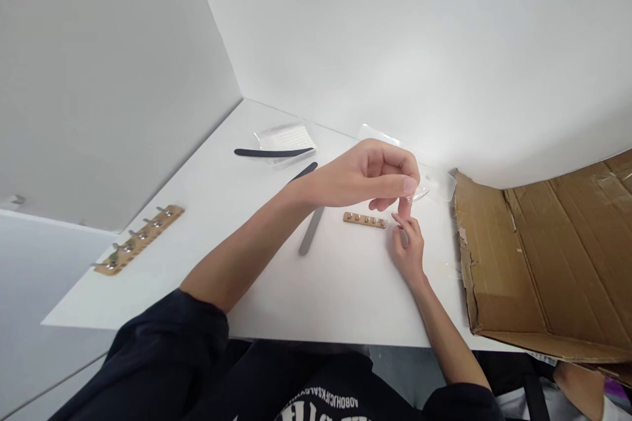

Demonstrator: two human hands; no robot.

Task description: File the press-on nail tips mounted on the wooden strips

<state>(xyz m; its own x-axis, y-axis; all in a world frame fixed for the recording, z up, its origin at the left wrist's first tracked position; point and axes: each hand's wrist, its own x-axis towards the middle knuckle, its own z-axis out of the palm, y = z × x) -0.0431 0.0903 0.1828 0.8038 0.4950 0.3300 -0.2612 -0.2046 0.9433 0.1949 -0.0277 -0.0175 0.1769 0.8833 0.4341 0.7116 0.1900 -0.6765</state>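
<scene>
My left hand [378, 174] is raised over the table, thumb and fingers pinched on a small clear plastic piece [421, 192] whose exact kind I cannot make out. Below and to its right, my right hand [409, 247] hovers close to the table with fingers partly bent and a gap beside the thumb; nothing shows in it. Its fingertips are near the right end of a short wooden strip [365, 220] that carries a row of small metal studs. A grey nail file [311, 233] lies left of the strip, and a black file [303, 172] is partly hidden behind my left wrist.
A clear packet with white contents [286, 137] lies at the back, with a black curved file [271, 152] across it. At the left edge stands a wooden strip with metal clips [141, 237]. Clear packaging [380, 134] lies behind my left hand. An open cardboard box [523, 263] fills the right side.
</scene>
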